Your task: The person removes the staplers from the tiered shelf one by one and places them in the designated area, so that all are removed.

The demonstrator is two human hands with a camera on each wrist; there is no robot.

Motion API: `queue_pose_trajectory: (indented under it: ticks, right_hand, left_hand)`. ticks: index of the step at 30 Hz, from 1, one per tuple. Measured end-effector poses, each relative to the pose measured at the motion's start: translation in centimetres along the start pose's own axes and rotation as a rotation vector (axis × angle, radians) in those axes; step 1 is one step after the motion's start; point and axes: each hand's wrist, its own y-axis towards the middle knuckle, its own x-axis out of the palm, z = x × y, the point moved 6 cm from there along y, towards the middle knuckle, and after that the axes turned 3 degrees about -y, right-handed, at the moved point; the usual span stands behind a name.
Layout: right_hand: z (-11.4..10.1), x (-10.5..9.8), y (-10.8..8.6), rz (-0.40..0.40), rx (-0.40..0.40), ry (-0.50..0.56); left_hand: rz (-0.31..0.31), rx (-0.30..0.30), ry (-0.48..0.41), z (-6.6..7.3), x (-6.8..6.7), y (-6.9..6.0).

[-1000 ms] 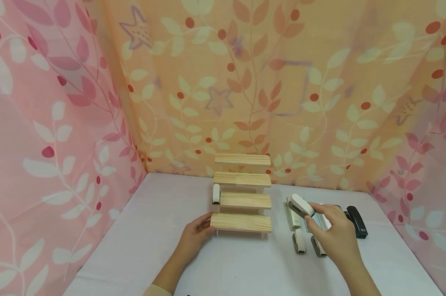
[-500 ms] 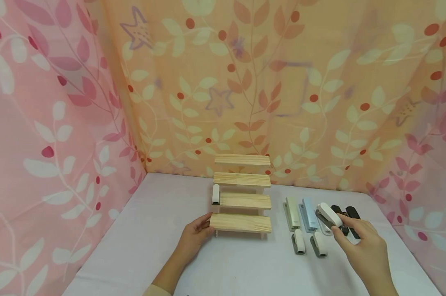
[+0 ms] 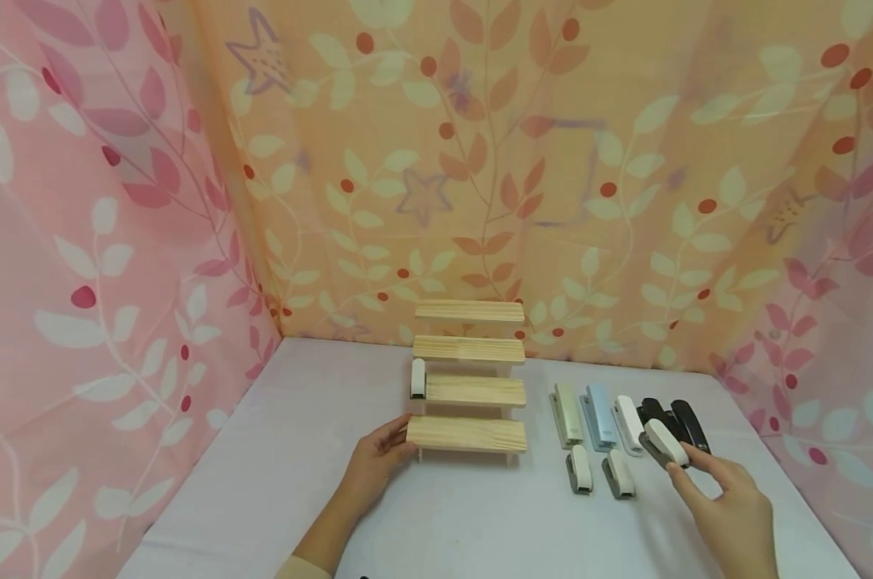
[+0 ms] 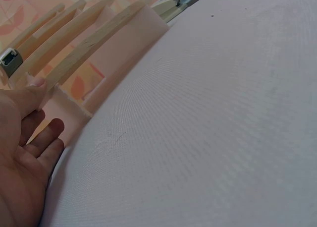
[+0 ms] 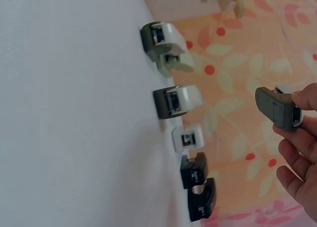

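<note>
My right hand [image 3: 731,503] pinches a small white-and-grey stapler [image 3: 665,442] between thumb and fingers, raised above the table. Its grey underside faces the right wrist camera. At the left end of the lowest board of a four-tier wooden display shelf [image 3: 465,434], my left hand [image 3: 373,466] grips the corner; the thumb [image 4: 33,90] lies against the board's edge. Another small white stapler [image 3: 418,379] stands at the left end of the second board from the bottom. Two more small white staplers, one [image 3: 579,470] and another [image 3: 619,474], sit in front of the longer ones.
A row of longer staplers lies right of the shelf: pale green [image 3: 567,416], light blue [image 3: 599,418], white [image 3: 628,425] and black ones [image 3: 690,425]. Floral cloth [image 3: 436,161] walls the white table [image 3: 321,378] at the back and both sides.
My right hand has carried the small stapler rightward and nearer to me, away from above the green stapler. My left hand stays at the shelf corner.
</note>
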Motion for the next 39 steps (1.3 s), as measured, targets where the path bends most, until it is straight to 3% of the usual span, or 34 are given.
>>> queue_pose_trajectory:
  ticks: [14,26,39]
  right_hand:
    - [3.0,1.9,-0.2,-0.106,0.068,-0.021]
    - [6.0,3.6,-0.4,-0.238,0.227,-0.043]
    - [7.2,4.8,-0.5,-0.292,0.264,-0.069]
  left_hand:
    - [0.005,0.006,-0.036,0.0,-0.1,0.0]
    - [0.016,-0.025,-0.054,-0.1,0.0,-0.1]
    - [0.016,-0.017,-0.042,-0.2,-0.1,0.0]
